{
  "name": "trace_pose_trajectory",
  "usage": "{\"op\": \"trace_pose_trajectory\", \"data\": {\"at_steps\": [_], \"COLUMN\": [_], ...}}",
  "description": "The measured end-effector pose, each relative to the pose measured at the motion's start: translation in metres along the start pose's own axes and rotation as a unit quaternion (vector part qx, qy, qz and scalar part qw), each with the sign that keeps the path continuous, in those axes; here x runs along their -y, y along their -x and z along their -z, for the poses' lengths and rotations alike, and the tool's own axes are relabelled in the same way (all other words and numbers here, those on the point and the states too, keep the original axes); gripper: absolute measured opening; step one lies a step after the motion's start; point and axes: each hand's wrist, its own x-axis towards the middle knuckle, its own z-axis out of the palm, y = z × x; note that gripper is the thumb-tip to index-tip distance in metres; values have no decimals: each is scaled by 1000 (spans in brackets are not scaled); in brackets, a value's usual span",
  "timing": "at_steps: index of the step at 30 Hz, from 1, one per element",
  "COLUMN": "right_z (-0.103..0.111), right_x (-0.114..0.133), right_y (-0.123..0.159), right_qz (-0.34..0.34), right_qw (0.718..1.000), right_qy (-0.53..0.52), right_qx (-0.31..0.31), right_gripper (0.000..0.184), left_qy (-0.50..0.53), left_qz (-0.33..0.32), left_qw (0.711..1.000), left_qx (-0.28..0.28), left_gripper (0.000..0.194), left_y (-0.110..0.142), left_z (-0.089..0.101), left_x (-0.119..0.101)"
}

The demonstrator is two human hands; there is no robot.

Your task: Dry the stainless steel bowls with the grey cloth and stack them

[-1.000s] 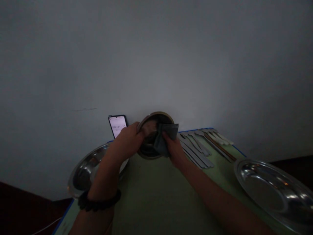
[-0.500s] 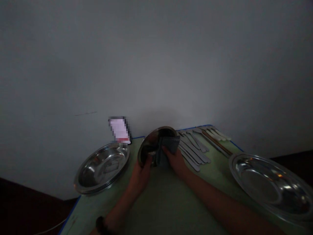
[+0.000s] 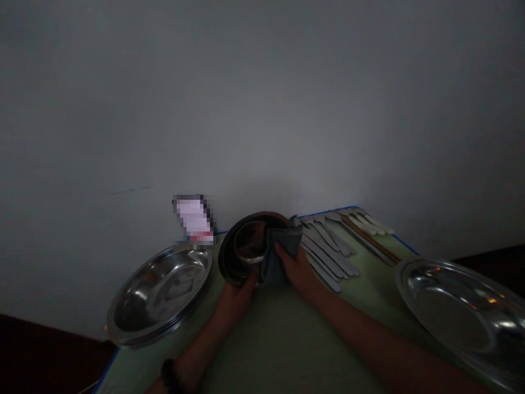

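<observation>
grey cloth [image 3: 282, 243] fills your right hand [image 3: 296, 266], fingers closed; press it flat inside the metal bowl [image 3: 246, 241] your left hand [image 3: 238, 295] grips by its edge.

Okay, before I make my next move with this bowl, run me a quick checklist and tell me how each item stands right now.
1. Left hand gripping the bowl at its near side: ok.
2. Cloth held in the right hand, over the bowl's right side: ok.
3. Bowl's inside dry: cannot tell, too dark.
4. Stacked basins apart from the left hand: ok.
5. Nearest metal utensil clear of the right forearm: cannot tell, they look close.
6. Phone screen readable: not ok, it's pixelated.
</observation>
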Motion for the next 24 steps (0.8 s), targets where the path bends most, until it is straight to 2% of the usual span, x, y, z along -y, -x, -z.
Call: {"op": "trace_pose_trajectory", "data": {"at_steps": [5, 11, 15, 18, 20, 24], "right_z": [1, 2, 2, 4, 6, 8], "right_x": [-2, -7, -12, -14, -13, -8], "right_y": [-1, -3, -3, -4, -4, -4], "right_qz": [-41, -142, -130, -122, -129, -121], "right_qw": [999, 980, 984, 987, 985, 984], "right_qy": [-11, -134, -119, -108, -112, -123], "right_qx": [4, 29, 33, 9, -21, -37], "right_gripper": [34, 45, 41, 36, 37, 43], "left_qy": [2, 26, 30, 39, 51, 43], "left_qz": [-16, -32, -19, -8, -7, -19], "left_qw": [1000, 999, 999, 999, 999, 996], "left_qx": [-3, 15, 20, 27, 14, -69], "left_gripper": [52, 56, 50, 47, 48, 45], "left_y": [0, 2, 3, 4, 5, 8], "left_z": [-1, -2, -2, -2, -1, 2], "left_x": [6, 2, 1, 1, -1, -6]}}
